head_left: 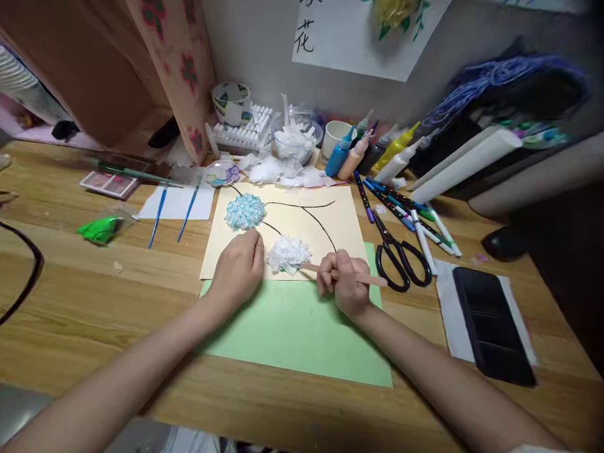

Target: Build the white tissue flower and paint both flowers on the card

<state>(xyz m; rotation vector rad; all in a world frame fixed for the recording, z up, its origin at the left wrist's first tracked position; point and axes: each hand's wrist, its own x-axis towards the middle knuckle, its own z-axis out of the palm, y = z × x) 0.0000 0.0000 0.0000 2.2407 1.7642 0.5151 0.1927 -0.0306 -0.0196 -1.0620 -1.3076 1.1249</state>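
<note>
My right hand (pixel 346 283) pinches a flat wooden craft stick (pixel 372 279). The stick's left tip touches the lower right edge of a white crumpled-paper flower (pixel 289 253). Left of that flower, my left hand (pixel 240 261) rests on the cream sheet (pixel 292 217) with its fingers curled under. Whatever those fingers hold, if anything, is hidden. A blue-and-white paper flower (pixel 245 211) sits on the sheet just above my left hand. Thin black branch lines run between the flowers and to the right. Under the cream sheet lies a green sheet (pixel 302 333).
Black-handled scissors (pixel 394 248) and several markers (pixel 425 242) lie to the right, near a black case (pixel 493 324). Behind stand paint bottles (pixel 340 154) and a bowl of white paper scraps (pixel 295 145). Two blue brushes (pixel 189 212) and a green packet (pixel 100 230) are on the left.
</note>
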